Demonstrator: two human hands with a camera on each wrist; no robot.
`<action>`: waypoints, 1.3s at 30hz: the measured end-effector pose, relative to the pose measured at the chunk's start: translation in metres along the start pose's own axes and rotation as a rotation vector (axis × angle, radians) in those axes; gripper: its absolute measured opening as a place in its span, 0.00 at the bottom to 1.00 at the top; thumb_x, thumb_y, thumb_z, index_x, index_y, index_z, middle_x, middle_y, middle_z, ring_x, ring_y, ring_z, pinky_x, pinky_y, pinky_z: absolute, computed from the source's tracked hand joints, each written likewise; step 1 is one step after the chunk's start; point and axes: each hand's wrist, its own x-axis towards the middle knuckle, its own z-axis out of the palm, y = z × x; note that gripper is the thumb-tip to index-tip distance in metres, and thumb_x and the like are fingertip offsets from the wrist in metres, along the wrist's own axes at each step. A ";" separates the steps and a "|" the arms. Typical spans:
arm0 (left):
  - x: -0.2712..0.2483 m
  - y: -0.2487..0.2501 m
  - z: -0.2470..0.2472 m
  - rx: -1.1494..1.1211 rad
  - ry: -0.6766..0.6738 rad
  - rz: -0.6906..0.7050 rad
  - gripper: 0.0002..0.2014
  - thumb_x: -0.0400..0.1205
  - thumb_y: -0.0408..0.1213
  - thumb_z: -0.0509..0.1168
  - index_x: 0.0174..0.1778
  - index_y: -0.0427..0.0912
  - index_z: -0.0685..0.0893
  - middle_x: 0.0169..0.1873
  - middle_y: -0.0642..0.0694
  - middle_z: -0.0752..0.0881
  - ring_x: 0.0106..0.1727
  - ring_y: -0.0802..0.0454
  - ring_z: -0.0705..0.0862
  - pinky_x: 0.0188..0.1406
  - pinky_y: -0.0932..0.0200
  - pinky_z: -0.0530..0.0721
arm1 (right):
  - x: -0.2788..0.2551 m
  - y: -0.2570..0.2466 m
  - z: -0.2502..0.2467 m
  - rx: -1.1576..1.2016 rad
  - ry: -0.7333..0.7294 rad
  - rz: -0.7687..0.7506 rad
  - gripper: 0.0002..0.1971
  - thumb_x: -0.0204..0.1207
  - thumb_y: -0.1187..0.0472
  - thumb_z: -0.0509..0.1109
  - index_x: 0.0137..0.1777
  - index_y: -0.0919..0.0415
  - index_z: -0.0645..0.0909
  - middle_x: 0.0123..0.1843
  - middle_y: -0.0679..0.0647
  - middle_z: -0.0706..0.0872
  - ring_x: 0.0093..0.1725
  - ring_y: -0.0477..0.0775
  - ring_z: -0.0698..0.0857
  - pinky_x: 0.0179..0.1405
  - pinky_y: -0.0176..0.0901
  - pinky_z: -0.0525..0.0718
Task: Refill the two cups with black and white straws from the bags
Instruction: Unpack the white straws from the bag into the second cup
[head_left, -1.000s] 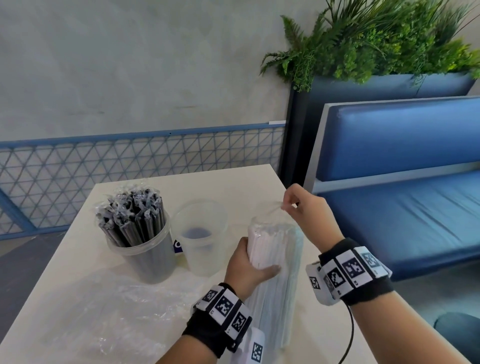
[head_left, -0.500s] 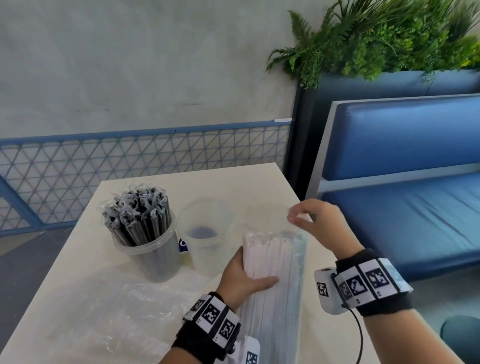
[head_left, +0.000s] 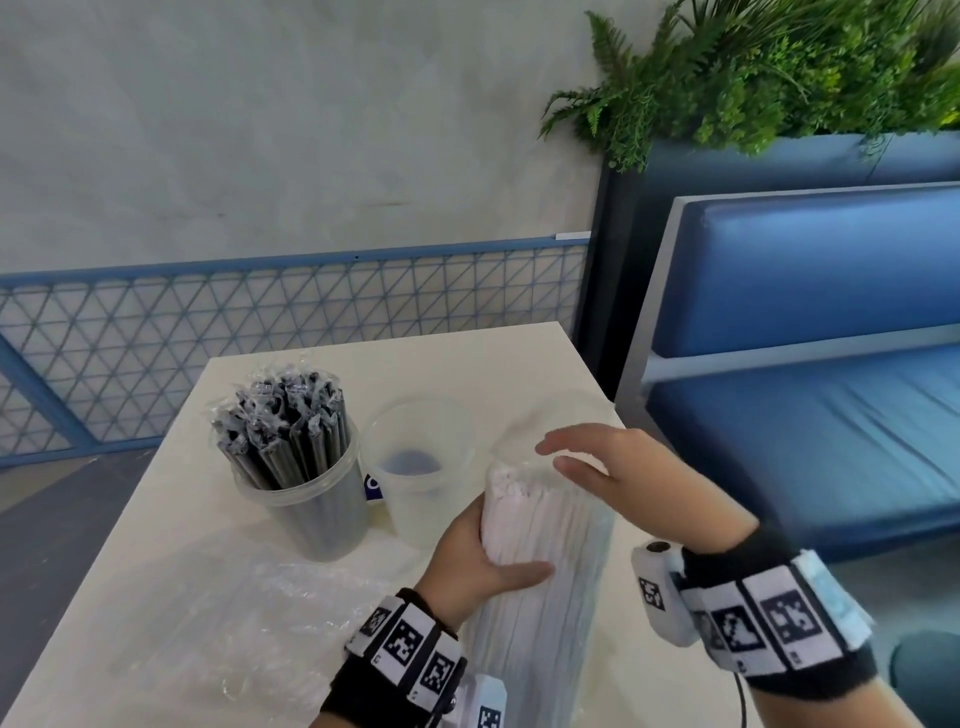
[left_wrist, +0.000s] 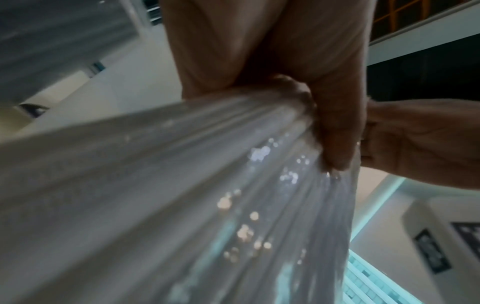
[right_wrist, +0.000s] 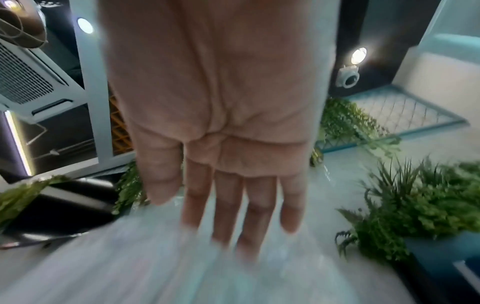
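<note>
A clear bag of white straws (head_left: 550, 566) stands tilted near the table's right edge. My left hand (head_left: 480, 558) grips it round the middle, thumb across the front; the left wrist view shows the fingers (left_wrist: 335, 131) wrapped round the bag (left_wrist: 182, 205). My right hand (head_left: 608, 467) hovers open at the bag's top, fingers straight, over the loose plastic (right_wrist: 207, 267). One clear cup (head_left: 306, 499) holds several wrapped black straws (head_left: 283, 421). Beside it, an empty clear cup (head_left: 421, 478) stands just left of the bag.
A crumpled empty plastic bag (head_left: 249, 618) lies on the cream table (head_left: 467, 364) in front of the cups. A blue bench (head_left: 810, 374) and a planter (head_left: 753, 62) stand to the right, a blue mesh railing (head_left: 260, 312) behind.
My right hand let go of the bag's top, which it was pinching and pulling, and has spread open lower over the straw ends. The left hand keeps its grip.
</note>
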 end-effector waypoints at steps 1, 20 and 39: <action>-0.001 0.007 0.000 0.024 -0.007 0.030 0.35 0.57 0.45 0.81 0.61 0.50 0.78 0.55 0.51 0.87 0.58 0.57 0.85 0.58 0.56 0.84 | 0.002 -0.003 0.003 -0.004 0.035 -0.001 0.12 0.83 0.57 0.60 0.60 0.52 0.83 0.55 0.40 0.85 0.52 0.35 0.81 0.52 0.18 0.70; 0.012 -0.003 -0.013 0.279 -0.071 0.138 0.40 0.60 0.52 0.80 0.67 0.49 0.72 0.61 0.51 0.82 0.62 0.55 0.81 0.64 0.47 0.80 | 0.012 -0.011 0.005 -0.082 -0.209 0.029 0.19 0.75 0.60 0.68 0.64 0.42 0.79 0.46 0.41 0.85 0.47 0.43 0.82 0.43 0.25 0.74; 0.015 -0.019 -0.010 0.268 -0.131 0.003 0.39 0.61 0.48 0.81 0.67 0.53 0.72 0.60 0.56 0.84 0.62 0.60 0.81 0.64 0.59 0.80 | 0.019 -0.017 0.018 -0.269 -0.291 -0.046 0.22 0.71 0.61 0.68 0.66 0.49 0.78 0.62 0.46 0.84 0.60 0.50 0.81 0.58 0.37 0.76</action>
